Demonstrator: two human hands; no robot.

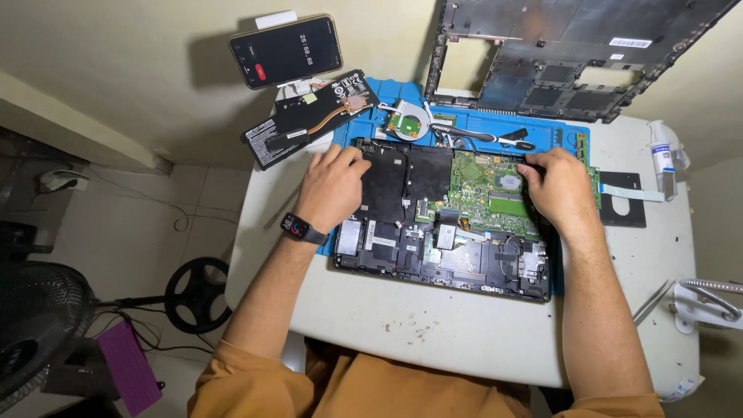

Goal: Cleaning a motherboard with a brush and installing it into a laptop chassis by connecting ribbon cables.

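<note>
The opened laptop base (441,232) lay on a blue mat (495,124) on the white surface (464,333), its green circuit board (484,190) exposed at the right. The left hand (334,186) rested with loosely spread fingers on the base's black upper-left corner, holding nothing, while the right hand (557,186) pressed curled fingers on the board's right edge; whether it pinched anything could not be told. Behind stood a removed bottom cover (557,54), a battery (309,116), a fan (406,120) and a phone (286,50).
</note>
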